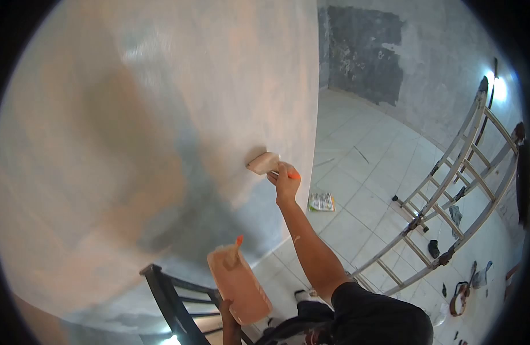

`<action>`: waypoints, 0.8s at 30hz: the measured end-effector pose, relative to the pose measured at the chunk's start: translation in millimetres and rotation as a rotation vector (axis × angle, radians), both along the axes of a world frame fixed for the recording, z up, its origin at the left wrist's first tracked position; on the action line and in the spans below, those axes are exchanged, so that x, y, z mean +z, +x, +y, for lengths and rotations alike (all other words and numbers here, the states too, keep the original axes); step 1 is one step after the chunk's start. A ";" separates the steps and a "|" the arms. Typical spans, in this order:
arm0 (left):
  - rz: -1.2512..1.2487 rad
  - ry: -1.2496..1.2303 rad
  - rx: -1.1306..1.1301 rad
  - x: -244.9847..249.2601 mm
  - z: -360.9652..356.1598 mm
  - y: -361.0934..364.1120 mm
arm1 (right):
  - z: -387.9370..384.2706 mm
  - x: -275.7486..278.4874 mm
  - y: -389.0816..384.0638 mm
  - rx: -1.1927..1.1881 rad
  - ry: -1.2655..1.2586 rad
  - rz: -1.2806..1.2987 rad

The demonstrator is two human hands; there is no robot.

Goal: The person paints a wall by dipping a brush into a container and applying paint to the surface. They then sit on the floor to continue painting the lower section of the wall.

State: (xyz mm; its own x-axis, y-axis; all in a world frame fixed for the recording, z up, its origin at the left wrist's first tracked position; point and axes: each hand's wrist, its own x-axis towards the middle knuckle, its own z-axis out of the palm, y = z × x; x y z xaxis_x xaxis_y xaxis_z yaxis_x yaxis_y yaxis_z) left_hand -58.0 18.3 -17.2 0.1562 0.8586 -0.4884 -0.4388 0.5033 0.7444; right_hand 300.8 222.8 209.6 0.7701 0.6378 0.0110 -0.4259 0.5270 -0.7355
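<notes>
My right hand (286,183) is closed around the orange handle of a wide putty knife (263,163). Its blade is coated in pinkish-beige paste and lies against the wall (219,103), which is patched in beige, peach and grey. Lower down, my left hand (227,310) grips the edge of a rectangular tub (245,290) of pinkish paste, its fingers partly hidden by the tub. A second orange-handled tool (237,244) stands in the far end of the tub, its lower part smeared with paste.
Below me to the left is a dark slatted chair or rail (178,305). An aluminium folding ladder (448,190) takes up the right side. On the white tiled floor (357,161) lie a printed packet (322,202), a brown tape roll (459,300) and several small items. Another grey wall rises behind.
</notes>
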 end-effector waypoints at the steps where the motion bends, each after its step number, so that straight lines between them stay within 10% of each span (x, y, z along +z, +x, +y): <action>1: -0.004 0.032 -0.013 1.3 2.9 2.5 | 6.4 35.1 6.8 -0.019 0.031 -0.052; 12: -0.055 0.025 0.068 25.3 17.8 23.1 | 48.3 389.8 67.8 -0.014 0.812 -0.150; 24: 0.018 0.055 0.056 86.6 11.8 54.7 | 23.4 209.6 51.7 -0.048 0.455 -0.019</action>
State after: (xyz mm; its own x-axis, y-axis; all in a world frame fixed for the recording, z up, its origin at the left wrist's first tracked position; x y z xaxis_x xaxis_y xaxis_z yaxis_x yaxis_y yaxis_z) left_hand -3.3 30.1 69.4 0.0993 0.8913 -0.4424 -0.4514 0.4366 0.7782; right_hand 352.5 246.2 419.2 0.7959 0.5281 0.2959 -0.3815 0.8171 -0.4322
